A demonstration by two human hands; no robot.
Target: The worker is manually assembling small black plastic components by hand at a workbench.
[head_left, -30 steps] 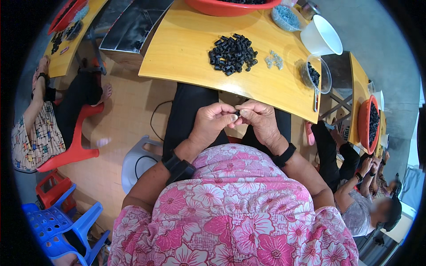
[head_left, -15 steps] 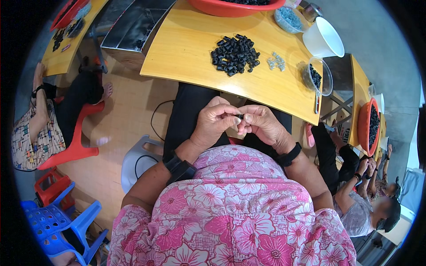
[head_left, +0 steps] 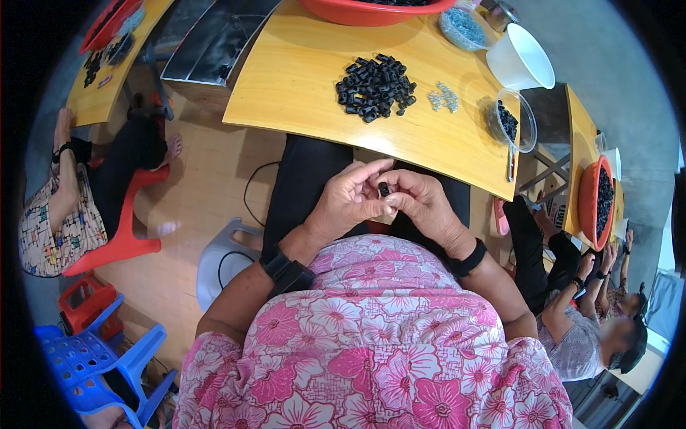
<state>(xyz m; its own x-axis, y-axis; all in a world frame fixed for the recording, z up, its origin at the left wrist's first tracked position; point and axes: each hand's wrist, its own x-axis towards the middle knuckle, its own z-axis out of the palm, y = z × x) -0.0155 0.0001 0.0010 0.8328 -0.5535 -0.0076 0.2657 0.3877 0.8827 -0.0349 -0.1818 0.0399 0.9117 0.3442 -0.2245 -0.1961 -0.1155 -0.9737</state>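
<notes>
In front of my lap, just below the table's near edge, my two hands meet around a small black tube-shaped piece (head_left: pixel 384 189). My right hand (head_left: pixel 423 205) pinches it from the right with thumb and forefinger. From the left, my left hand (head_left: pixel 348 196) closes on the same piece, its forefinger reaching over the top and its thumb tip near my right thumb. The fingers partly hide the lower end of the piece. A heap of similar black pieces (head_left: pixel 375 87) lies on the yellow table (head_left: pixel 286 89), beside a small cluster of clear pieces (head_left: pixel 443 97).
A clear tub of black parts (head_left: pixel 509 121) stands at the table's right, with a slim tool (head_left: pixel 511 164) beside it. Beyond are a white bucket (head_left: pixel 520 58), a bowl of clear parts (head_left: pixel 463 28) and a red basin (head_left: pixel 371 13). Other people sit left and right.
The black piece has turned more upright between my fingers and shows more. My left forefinger has lifted and stretched out above it. Both hands stay in nearly the same place.
</notes>
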